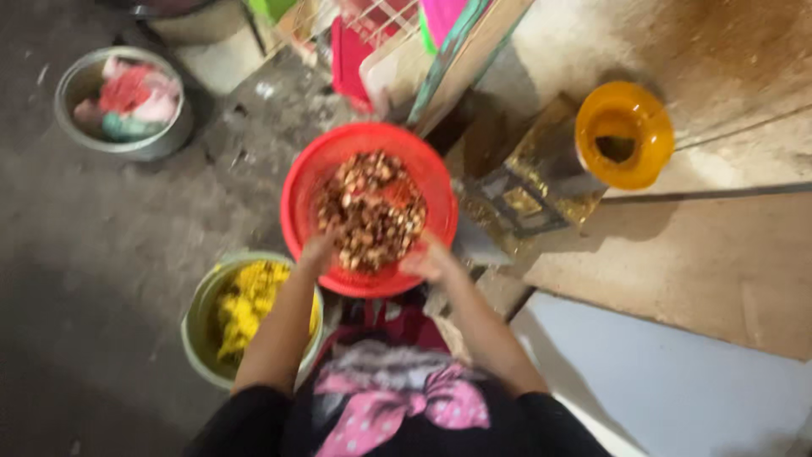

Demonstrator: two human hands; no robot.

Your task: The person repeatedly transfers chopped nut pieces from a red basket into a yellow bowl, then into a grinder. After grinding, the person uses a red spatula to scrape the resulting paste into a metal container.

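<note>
Whole view motion-blurred, brown bits between my hands too smeared to identify, my left hand and right hand fingertips indistinct, grey pot far ahead cut by top edge

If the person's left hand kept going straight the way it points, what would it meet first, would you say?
Most likely the brown pieces heaped in the red basket; the left hand already sits at their near edge, though blur hides exact contact.
</note>
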